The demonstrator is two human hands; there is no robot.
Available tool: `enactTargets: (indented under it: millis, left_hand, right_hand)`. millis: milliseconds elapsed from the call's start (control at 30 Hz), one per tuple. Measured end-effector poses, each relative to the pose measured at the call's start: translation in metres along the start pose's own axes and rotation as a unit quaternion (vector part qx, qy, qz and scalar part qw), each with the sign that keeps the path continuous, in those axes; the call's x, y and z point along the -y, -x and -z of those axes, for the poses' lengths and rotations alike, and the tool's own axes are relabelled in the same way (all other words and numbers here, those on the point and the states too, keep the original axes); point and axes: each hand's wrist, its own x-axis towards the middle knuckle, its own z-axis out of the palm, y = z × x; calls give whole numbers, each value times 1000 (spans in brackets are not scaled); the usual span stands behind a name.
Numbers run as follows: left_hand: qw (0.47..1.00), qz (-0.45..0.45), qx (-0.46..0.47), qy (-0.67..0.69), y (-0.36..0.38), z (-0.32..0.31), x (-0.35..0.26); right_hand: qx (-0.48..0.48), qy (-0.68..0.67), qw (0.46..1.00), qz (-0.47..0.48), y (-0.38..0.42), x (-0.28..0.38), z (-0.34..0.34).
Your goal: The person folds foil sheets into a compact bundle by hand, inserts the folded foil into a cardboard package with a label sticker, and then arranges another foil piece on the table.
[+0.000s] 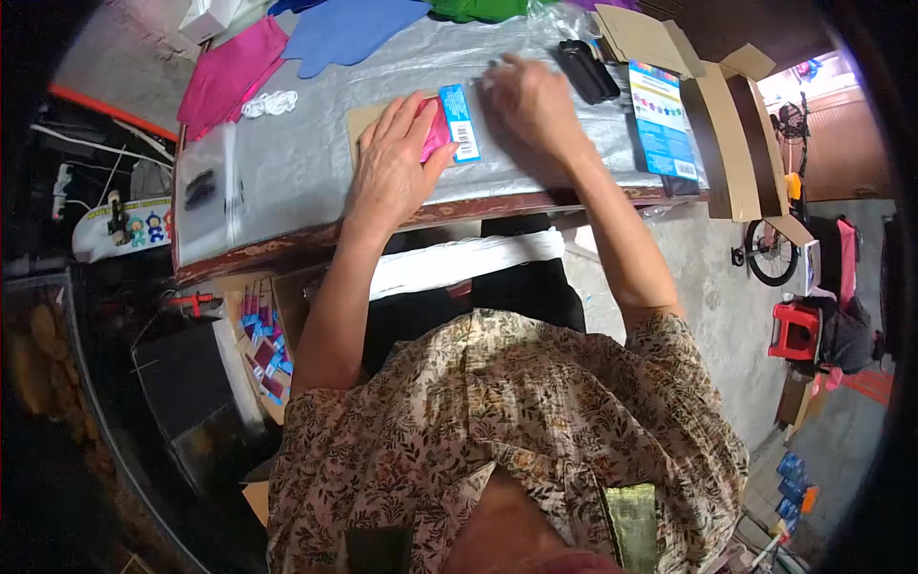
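Observation:
My left hand [394, 158] lies flat with its fingers stretched out, pressing on a folded bright pink piece [434, 129]. Under that hand is a brown cardboard sheet [361, 121], partly covered. A blue and white label card with a barcode [461, 129] runs along the right side of the pink piece. To the right of the card, my right hand [528, 94] hovers over or touches the table; motion smears its fingers, so their grip cannot be made out. Close to its right lies a long black case-like object [587, 72].
Plastic film covers the table [296, 163]. Pink cloth [229, 75], blue cloth [349, 33] and a white cord bundle [270, 103] lie left and behind. At right are a blue printed packet [662, 124] and an open cardboard box [722, 143]. White strands [469, 260] lie across my lap.

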Motion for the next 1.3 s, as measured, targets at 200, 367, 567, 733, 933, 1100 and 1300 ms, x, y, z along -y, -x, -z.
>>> enactTargets:
  millis: [200,367,567,733,933,1100,1300]
  left_hand:
    - [1000,8,10,25,-1,3,-1]
    - [999,9,17,32,-3,6,0]
    - [999,17,23,14,-4,3,-2]
    - [1000,17,12,2,-1,2,2]
    - [1000,-5,0,11,-2,1,3]
    - [1000,-8,-17,21,-1,-1,4]
    - [1000,17,-3,4,-7,2,12]
  right_hand:
    - [-27,10,997,-68,-25,-60,39]
    - [-108,0,987,-115,29,-113,73]
    - [-112,-19,956,-271,95,-181,127]
    - [-41,-94,972,-212,97,-133,112]
    - [26,-293,952,-90,64,-40,37]
    - [47,-312,947,-67,19,17,5]
    - [51,-251,964,-73,0,32,-22]
